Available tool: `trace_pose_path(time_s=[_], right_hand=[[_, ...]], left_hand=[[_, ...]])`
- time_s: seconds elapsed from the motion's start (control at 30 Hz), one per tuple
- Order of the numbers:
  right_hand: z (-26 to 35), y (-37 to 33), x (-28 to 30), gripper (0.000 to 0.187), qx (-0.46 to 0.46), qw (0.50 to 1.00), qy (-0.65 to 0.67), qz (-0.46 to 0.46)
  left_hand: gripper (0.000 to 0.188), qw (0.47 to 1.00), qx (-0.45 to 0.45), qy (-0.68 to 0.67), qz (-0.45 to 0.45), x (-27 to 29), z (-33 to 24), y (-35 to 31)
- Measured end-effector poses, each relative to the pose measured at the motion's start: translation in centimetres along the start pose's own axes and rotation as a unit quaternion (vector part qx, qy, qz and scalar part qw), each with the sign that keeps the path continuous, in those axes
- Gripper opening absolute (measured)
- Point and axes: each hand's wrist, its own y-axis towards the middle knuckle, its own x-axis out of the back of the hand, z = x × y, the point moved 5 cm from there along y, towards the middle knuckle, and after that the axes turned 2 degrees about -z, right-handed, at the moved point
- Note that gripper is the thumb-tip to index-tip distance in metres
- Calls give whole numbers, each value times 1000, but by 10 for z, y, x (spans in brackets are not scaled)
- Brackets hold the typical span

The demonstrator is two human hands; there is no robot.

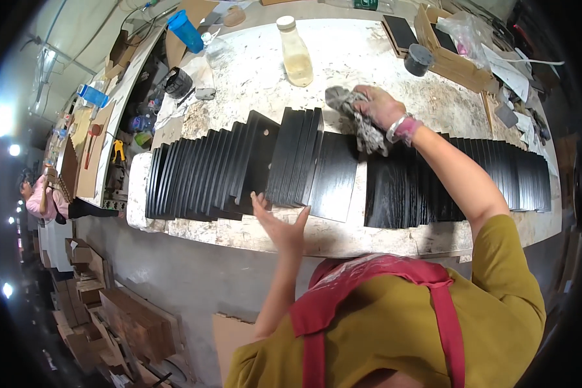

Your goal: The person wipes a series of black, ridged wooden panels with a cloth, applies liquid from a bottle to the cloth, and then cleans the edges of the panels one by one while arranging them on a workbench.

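Note:
Black wooden boards stand leaning in a long row on the worktable, a left group (197, 171) and a right group (517, 174). Between them are a tighter bunch of boards (290, 158) and one board (333, 178) with its glossy face showing. My left hand (283, 225) is open, fingers spread, at the near edge of the middle bunch; whether its fingertips touch the wood I cannot tell. Bunched in my closed right hand (380, 108) is a grey, stained rag (370, 137). It hangs over the far edge of the boards, right of the glossy one.
Beyond the boards, a bottle of yellowish liquid (295, 55) stands on the stained white worktable (239, 71). A blue cup (185, 31) and a dark tub (178, 83) are at far left. Far right are a black jar (419, 59) and cardboard box (456, 68). Another person (42, 197) stands left.

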Motion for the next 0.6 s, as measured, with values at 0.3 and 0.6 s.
trace_pose_path(time_s=[0.3,0.6], right_hand=[[-1,-53,-40,48,-52,994,-89,30],[40,-39,-89,72,-62,983,-159,70]], left_hand=[[57,931,-268,134,206,-19,-70,134],[46,833,-397,94,373,-119,-41,181]])
